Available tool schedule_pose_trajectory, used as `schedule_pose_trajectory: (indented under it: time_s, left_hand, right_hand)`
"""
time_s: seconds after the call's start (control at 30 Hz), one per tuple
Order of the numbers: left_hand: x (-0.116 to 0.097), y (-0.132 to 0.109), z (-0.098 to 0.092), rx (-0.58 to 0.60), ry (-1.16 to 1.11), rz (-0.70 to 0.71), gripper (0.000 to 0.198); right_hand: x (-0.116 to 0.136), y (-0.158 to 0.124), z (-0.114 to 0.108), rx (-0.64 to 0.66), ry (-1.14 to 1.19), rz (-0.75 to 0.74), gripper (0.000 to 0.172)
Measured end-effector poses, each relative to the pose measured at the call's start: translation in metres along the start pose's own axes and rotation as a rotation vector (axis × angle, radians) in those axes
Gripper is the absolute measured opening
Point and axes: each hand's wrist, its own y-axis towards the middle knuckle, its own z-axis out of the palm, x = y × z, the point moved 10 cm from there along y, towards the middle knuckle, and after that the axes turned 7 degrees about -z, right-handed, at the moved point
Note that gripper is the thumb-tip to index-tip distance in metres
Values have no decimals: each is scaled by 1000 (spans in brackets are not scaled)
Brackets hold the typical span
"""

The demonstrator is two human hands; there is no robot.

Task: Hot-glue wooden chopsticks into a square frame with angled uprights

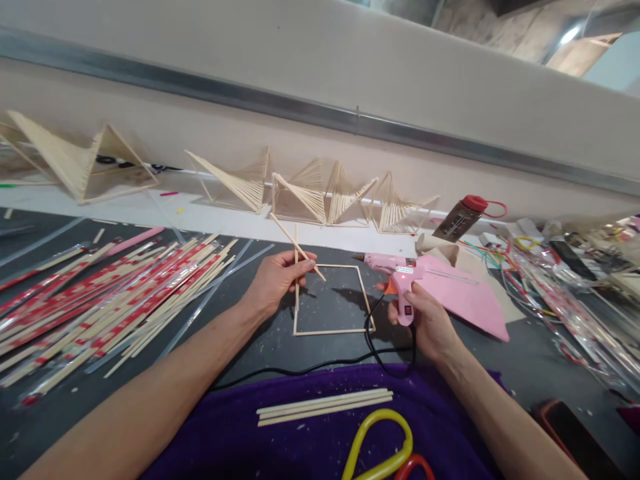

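Note:
My left hand (277,280) pinches a thin wooden chopstick (286,233), tilted across the left side of a square frame of chopsticks (334,332). Another stick (296,235) rises at the frame's left side behind my fingers; whether I touch it is hard to tell. My right hand (425,317) grips a pink hot glue gun (406,293) by its handle, its nozzle pointing left above the frame's top right corner. From the gun a black cord (300,370) runs left over the table. Three loose chopsticks (325,405) lie on a purple cloth (225,427) in front.
Chopsticks in red-and-white wrappers (130,293) pile up at left. Several stick models (240,183) stand along the wall. A red-capped bottle (457,217), pink sheet (460,293) and wires are at right. Yellow-handled scissors (350,450) and a phone (575,433) lie close by.

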Motion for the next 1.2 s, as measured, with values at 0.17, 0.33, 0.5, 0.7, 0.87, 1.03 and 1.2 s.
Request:
schedule_pose_trajectory:
  time_s: [0.17, 0.33, 0.5, 0.7, 0.87, 1.03, 1.2]
  left_hand:
    - [2, -2, 2, 3, -33, -38, 32]
    - [3, -5, 3, 3, -63, -51, 31]
    - [4, -5, 3, -2, -64, -48, 31]
    - [3, -6, 4, -3, -82, -53, 30]
    - [6, -7, 6, 0, -79, -77, 28]
    - [7, -8, 6, 0, -86, -97, 28]
    - [7, -9, 9, 14, -68, -99, 30]
  right_hand:
    - [-1, -3, -1, 4, -10, -3, 26]
    - [-5, -10, 1, 49, -72, 18, 20]
    - [-6, -17, 11, 152, -259, -13, 24]
    - [-7, -19, 15, 153, -416, -31, 27]
    - [-7, -19, 16, 149, -443, -30, 28]
    - [-10, -20, 16, 172, -477, -29, 28]
    - [-14, -20, 14, 192, -498, -32, 28]
